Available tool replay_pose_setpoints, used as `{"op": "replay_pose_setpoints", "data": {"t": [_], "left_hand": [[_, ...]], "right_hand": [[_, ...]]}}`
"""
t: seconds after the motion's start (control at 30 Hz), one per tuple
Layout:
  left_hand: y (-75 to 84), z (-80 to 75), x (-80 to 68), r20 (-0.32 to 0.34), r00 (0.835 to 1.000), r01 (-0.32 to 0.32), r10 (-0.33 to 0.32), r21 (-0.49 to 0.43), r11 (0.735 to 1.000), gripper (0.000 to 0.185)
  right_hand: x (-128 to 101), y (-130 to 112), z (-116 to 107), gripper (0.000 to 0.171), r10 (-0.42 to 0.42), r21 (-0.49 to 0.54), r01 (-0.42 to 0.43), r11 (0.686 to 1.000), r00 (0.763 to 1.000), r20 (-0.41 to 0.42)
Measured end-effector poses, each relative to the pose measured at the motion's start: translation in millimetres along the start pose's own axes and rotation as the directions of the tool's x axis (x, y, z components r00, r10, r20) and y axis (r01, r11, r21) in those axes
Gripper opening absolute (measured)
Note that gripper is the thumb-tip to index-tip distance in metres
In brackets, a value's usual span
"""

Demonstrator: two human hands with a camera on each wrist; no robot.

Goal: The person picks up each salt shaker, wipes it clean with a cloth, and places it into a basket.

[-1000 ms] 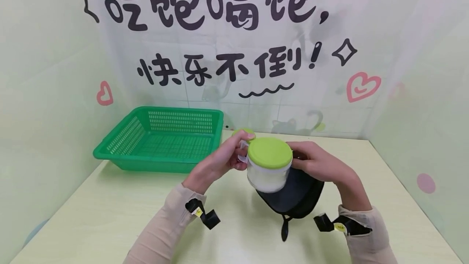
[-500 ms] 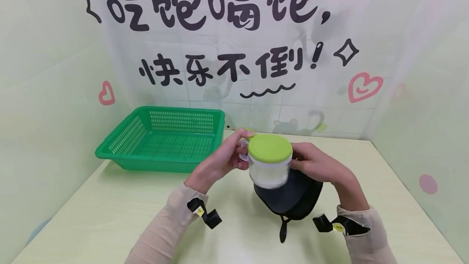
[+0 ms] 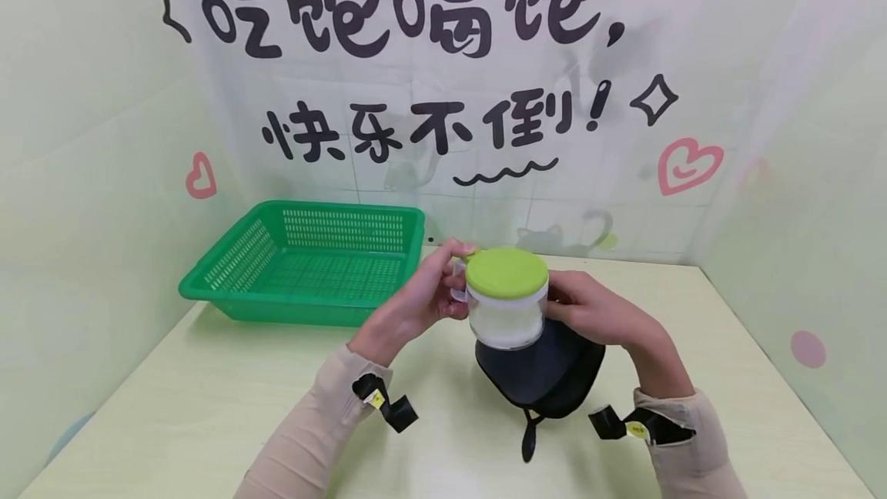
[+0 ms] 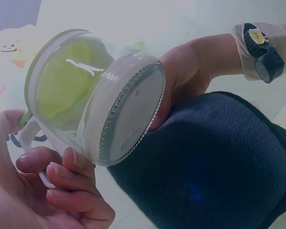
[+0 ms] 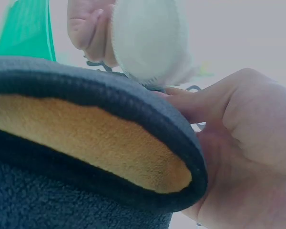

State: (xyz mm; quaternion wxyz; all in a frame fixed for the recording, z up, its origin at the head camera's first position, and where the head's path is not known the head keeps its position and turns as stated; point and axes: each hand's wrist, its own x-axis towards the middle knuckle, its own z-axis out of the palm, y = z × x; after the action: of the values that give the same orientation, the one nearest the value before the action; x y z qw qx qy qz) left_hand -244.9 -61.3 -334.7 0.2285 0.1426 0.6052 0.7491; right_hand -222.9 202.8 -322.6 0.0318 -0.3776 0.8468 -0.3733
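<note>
the glass cup [image 3: 506,314] with the green lid [image 3: 507,273] hangs in the air just above the dark pouch [image 3: 543,376], over the counter [image 3: 208,406]. the left hand [image 3: 416,303] curls its fingers round the cup's handle; the right hand [image 3: 592,310] wraps the far side. i'd keep the cup level, grip the handle firmly, and hold the pouch mouth open wide before lowering. the green basket [image 3: 305,260] sits well apart.

sleeves: beige, snug, ran down to both wrists [image 3: 326,399]
wrist straps: black bands, one per wrist [image 3: 384,404]
strap tags: small yellow-white label on each [image 3: 636,430]
hands: bare
</note>
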Motion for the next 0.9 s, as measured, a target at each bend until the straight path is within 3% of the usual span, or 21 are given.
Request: {"op": "replay_pose_setpoints", "data": {"t": [0.13, 0.33, 0.53, 0.9], "left_hand": [[1.4, -1.0, 0.2, -0.014, 1.000, -0.013, 0.013, -0.015, 1.000, 0.045], [-0.6, -0.4, 1.5, -0.018, 1.000, 0.016, -0.016, -0.019, 1.000, 0.047], [-2.1, -1.9, -0.2, -0.040, 0.999, 0.023, -0.024, -0.022, 0.999, 0.048], [-3.9, 1.3, -0.1, 0.012, 0.998, 0.056, -0.056, 0.033, 0.998, 0.046]], "right_hand": [[-1.9, -0.6, -4.0, 0.033, 0.012, 0.017, -0.012, 1.000, 1.000, 0.000], [2.1, 1.3, 3.4, 0.030, 0.014, -0.025, -0.015, 1.000, 0.999, -0.032], [3.2, 1.5, 3.9, 0.033, 0.026, 0.007, -0.026, 1.000, 1.000, -0.002], [1.5, 1.9, 3.6, 0.035, -0.042, 0.043, 0.044, 0.998, 0.998, -0.049]]}}
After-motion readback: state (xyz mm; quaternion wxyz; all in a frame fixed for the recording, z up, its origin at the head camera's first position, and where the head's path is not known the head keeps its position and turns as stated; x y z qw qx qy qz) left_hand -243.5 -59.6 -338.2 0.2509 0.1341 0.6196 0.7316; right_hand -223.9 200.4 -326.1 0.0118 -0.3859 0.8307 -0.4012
